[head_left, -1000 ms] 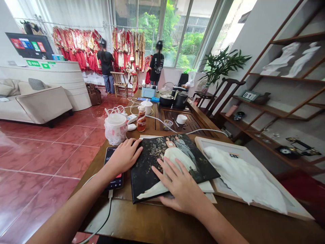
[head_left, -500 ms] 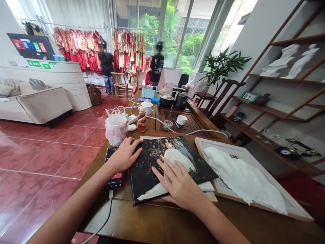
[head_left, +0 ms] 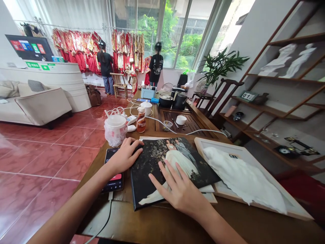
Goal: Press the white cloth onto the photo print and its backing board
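Note:
A dark wedding photo album [head_left: 152, 162], its cover showing a couple with a long white dress, lies on white sheets or boards [head_left: 208, 189] on the wooden table [head_left: 122, 217]. My left hand [head_left: 127, 154] rests at its left edge, fingers stretched over the upper left corner. Spread across the lower middle of the cover is my right hand [head_left: 179, 189], fingers apart, hiding part of the dress. Beneath my left forearm a phone [head_left: 113, 184] lies face up, partly covered, with a cable plugged in. Right of the album is a pale wooden frame [head_left: 243, 152] with white cloth [head_left: 238, 173] in it.
Beyond the album stand a plastic-wrapped white tub [head_left: 115, 127], a brown drink bottle [head_left: 141, 120], a lidded white cup [head_left: 146, 107] and a tea tray [head_left: 195, 125] with a small bowl [head_left: 181, 120]. A white cable crosses the table. Two people stand by red garments at the back.
The album has turned slightly, its right corner reaching a little farther right and down. My right hand has lifted its thumb side from the lower edge onto the cover; my left hand stays at the corner.

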Demonstrator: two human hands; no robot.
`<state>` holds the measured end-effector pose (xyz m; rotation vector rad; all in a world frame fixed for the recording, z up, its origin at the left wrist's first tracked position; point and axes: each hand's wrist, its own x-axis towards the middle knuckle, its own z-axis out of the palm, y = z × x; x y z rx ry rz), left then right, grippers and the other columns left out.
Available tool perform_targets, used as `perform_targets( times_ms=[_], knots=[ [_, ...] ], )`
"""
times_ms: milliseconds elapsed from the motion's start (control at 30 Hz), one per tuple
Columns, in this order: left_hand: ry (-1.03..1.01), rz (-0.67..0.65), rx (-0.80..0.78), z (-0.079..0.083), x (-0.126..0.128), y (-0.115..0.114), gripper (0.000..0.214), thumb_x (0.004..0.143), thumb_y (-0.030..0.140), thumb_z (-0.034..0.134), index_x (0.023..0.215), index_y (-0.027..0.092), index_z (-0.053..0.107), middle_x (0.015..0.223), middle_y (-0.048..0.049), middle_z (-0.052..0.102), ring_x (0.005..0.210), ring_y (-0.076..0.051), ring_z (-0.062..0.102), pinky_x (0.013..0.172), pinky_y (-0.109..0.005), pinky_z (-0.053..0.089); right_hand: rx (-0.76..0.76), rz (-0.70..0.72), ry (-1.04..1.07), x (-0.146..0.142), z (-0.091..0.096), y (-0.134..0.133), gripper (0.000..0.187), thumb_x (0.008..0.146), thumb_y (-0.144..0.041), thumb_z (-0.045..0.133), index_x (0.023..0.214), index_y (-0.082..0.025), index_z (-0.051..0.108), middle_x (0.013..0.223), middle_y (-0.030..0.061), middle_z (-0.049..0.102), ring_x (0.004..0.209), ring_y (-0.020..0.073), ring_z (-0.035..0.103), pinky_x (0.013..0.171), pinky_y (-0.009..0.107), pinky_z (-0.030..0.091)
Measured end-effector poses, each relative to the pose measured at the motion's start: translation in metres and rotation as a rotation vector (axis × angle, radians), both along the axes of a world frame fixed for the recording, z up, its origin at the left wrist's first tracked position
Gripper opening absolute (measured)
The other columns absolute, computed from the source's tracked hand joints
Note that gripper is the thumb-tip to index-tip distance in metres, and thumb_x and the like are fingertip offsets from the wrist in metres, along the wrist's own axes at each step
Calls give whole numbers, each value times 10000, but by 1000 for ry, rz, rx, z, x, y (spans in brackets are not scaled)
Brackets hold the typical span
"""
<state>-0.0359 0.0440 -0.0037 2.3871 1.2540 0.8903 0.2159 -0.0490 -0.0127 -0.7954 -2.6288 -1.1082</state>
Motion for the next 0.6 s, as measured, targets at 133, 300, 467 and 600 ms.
perform_targets(
  times_ms=[133,300,467,600],
  knots=[
    [-40,-18,-15,5,0,-2,215,999,329,447,1156,264,577,1119,-54,529,1117,-244,508,1041,-432,401,3,0,-9,-2,8,-4,502,971,-247,406,1464,-151,393,1285,296,583,1184,434,571,831,603,537],
    [-113,-14,-44,15,0,-6,194,999,340,448,1122,268,579,1132,-43,539,1153,-238,489,1063,-413,375,-38,33,-23,-2,32,-8,483,964,-230,423,1438,-138,423,1274,304,586,1185,450,566,827,642,522],
    [-197,18,-80,32,-1,-12,217,984,363,440,1121,270,579,1173,-42,549,1184,-249,483,1081,-425,349,-115,76,-2,-1,73,-6,455,951,-251,473,1397,-163,473,1274,275,602,1198,448,558,853,644,513],
    [-403,10,-241,52,-4,-10,226,917,403,518,1072,281,627,1171,-25,592,1202,-274,477,1093,-434,316,-162,132,-2,-1,120,5,419,937,-170,443,1347,-193,526,1238,226,642,1114,399,630,806,577,548]
  ],
)
